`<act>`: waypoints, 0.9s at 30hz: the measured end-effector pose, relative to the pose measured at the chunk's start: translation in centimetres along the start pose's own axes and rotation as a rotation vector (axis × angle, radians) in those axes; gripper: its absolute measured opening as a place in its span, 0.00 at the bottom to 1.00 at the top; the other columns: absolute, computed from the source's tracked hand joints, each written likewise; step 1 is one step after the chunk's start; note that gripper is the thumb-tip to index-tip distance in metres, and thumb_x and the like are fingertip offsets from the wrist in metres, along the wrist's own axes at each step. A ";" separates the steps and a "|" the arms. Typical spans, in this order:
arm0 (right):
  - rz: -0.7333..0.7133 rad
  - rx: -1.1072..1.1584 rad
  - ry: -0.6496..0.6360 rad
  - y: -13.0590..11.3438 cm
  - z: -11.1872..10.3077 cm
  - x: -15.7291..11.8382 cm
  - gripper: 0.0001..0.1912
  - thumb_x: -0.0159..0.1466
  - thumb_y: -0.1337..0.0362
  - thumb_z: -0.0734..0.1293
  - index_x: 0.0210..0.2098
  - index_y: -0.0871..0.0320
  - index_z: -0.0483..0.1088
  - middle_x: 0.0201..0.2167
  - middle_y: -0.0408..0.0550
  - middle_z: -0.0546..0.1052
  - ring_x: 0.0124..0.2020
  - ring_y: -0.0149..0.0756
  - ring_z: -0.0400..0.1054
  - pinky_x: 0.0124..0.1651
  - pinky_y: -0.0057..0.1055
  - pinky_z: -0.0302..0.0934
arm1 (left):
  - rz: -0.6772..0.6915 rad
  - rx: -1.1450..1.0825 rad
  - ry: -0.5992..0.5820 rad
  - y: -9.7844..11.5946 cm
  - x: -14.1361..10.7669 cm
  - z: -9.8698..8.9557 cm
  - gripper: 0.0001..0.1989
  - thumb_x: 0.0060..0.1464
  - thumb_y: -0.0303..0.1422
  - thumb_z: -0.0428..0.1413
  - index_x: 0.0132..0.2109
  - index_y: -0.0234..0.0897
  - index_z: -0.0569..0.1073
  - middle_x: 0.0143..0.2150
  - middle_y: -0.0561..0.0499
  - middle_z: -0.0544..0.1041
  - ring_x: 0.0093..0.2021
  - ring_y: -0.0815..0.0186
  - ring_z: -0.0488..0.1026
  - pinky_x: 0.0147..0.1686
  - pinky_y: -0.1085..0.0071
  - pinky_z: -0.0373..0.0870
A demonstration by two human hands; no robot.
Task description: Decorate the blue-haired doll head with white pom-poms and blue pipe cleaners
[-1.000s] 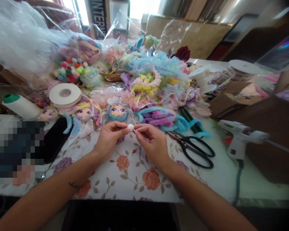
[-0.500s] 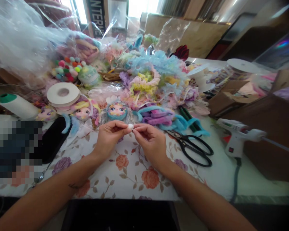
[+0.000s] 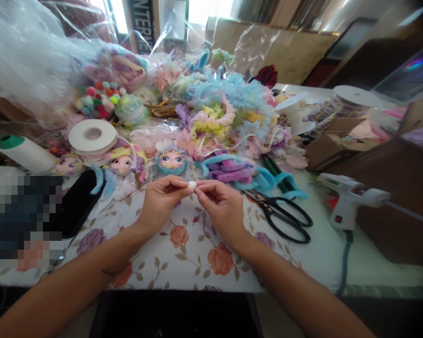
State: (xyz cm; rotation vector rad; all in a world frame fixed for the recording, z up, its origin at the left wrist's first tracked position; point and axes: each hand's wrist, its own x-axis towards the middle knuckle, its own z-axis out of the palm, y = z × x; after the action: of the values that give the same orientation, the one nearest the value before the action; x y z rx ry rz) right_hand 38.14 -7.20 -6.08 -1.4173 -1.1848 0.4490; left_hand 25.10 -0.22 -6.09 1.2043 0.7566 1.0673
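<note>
A white ball (image 3: 192,185) sits above the flowered cloth (image 3: 193,270), pinched between your left hand's (image 3: 158,204) thumb and forefinger, while your right hand (image 3: 223,205) brings its fingertips to the ball's right side, though whether they grip it, you cannot tell. Just beyond is a blue-haired doll head (image 3: 172,161); rightward lie black-handled scissors (image 3: 269,209), then a glue gun (image 3: 345,199).

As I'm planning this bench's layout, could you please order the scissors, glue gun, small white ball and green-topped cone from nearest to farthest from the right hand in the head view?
From the right hand:
1. Small white ball, at its fingertips.
2. Scissors, on the table to its right.
3. Glue gun, farther right.
4. Green-topped cone, at the far left.
</note>
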 end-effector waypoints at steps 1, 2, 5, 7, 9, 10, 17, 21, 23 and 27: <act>-0.003 0.000 0.002 0.0 0.0 0.0 0.03 0.60 0.65 0.69 0.29 0.55 0.74 0.36 0.48 0.81 0.35 0.36 0.75 0.39 0.33 0.71 | 0.002 0.001 -0.002 0.0 0.0 0.0 0.08 0.38 0.32 0.70 0.27 0.37 0.79 0.29 0.52 0.76 0.28 0.70 0.70 0.25 0.74 0.65; -0.004 0.002 0.002 0.0 0.0 0.0 0.03 0.60 0.65 0.69 0.29 0.55 0.74 0.35 0.48 0.81 0.35 0.36 0.75 0.38 0.33 0.71 | 0.004 0.002 -0.006 -0.1 0.0 0.0 0.08 0.38 0.32 0.70 0.27 0.37 0.79 0.29 0.52 0.76 0.28 0.70 0.70 0.25 0.74 0.65; -0.009 0.005 0.002 -0.1 0.0 0.1 0.04 0.60 0.66 0.68 0.29 0.55 0.74 0.35 0.47 0.81 0.35 0.36 0.75 0.38 0.32 0.71 | 0.016 0.004 -0.020 -0.1 -0.1 -0.1 0.07 0.39 0.32 0.70 0.27 0.38 0.79 0.30 0.52 0.76 0.29 0.70 0.70 0.26 0.74 0.65; -0.019 0.000 0.002 0.0 0.0 0.1 0.04 0.60 0.66 0.69 0.29 0.55 0.75 0.35 0.47 0.81 0.35 0.36 0.75 0.38 0.32 0.70 | 0.021 0.008 -0.023 -0.1 -0.1 -0.1 0.07 0.40 0.31 0.69 0.27 0.38 0.79 0.30 0.52 0.76 0.29 0.70 0.70 0.27 0.74 0.66; -0.034 -0.009 0.006 0.0 -0.1 0.1 0.04 0.60 0.66 0.69 0.29 0.55 0.75 0.35 0.47 0.81 0.35 0.35 0.75 0.38 0.32 0.70 | 0.024 0.016 -0.023 -0.1 -0.1 -0.1 0.07 0.40 0.31 0.69 0.27 0.37 0.79 0.30 0.52 0.76 0.29 0.71 0.70 0.26 0.74 0.65; -0.040 -0.016 0.009 0.0 -0.1 0.1 0.04 0.60 0.67 0.69 0.29 0.55 0.75 0.35 0.47 0.81 0.34 0.35 0.75 0.38 0.32 0.70 | 0.027 0.019 -0.023 -0.2 -0.1 0.0 0.07 0.40 0.30 0.69 0.27 0.37 0.79 0.30 0.52 0.76 0.28 0.71 0.69 0.26 0.75 0.65; -0.061 -0.059 0.010 0.1 -0.2 0.0 0.04 0.61 0.66 0.69 0.29 0.54 0.75 0.35 0.46 0.81 0.35 0.36 0.75 0.38 0.32 0.70 | 0.055 0.031 -0.028 0.0 -0.1 0.0 0.06 0.40 0.30 0.69 0.28 0.37 0.79 0.34 0.51 0.76 0.31 0.70 0.71 0.27 0.75 0.68; -0.081 -0.066 0.005 -0.1 -0.2 0.1 0.05 0.62 0.65 0.68 0.30 0.54 0.76 0.36 0.46 0.81 0.35 0.36 0.75 0.39 0.33 0.70 | 0.045 0.039 -0.048 0.4 -0.1 0.1 0.07 0.41 0.31 0.69 0.29 0.37 0.79 0.39 0.49 0.78 0.35 0.68 0.74 0.32 0.73 0.72; -0.082 -0.053 0.009 -0.1 -0.2 0.1 0.05 0.62 0.65 0.68 0.30 0.53 0.76 0.36 0.45 0.81 0.36 0.36 0.75 0.40 0.33 0.71 | 0.032 0.049 -0.057 0.5 -0.2 0.1 0.07 0.42 0.32 0.69 0.30 0.37 0.79 0.38 0.48 0.79 0.34 0.67 0.75 0.32 0.72 0.72; -0.103 -0.008 0.027 0.0 -0.2 0.2 0.04 0.62 0.65 0.68 0.31 0.52 0.76 0.36 0.45 0.81 0.37 0.37 0.75 0.41 0.35 0.72 | 0.027 0.080 -0.067 0.7 -0.3 0.1 0.08 0.47 0.36 0.66 0.33 0.37 0.79 0.36 0.48 0.80 0.33 0.66 0.74 0.31 0.73 0.70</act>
State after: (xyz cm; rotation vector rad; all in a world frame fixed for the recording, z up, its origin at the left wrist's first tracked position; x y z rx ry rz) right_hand 38.39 -7.19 -5.96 -1.3584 -1.2332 0.3525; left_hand 24.89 -0.50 -5.44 1.3159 0.7389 1.0218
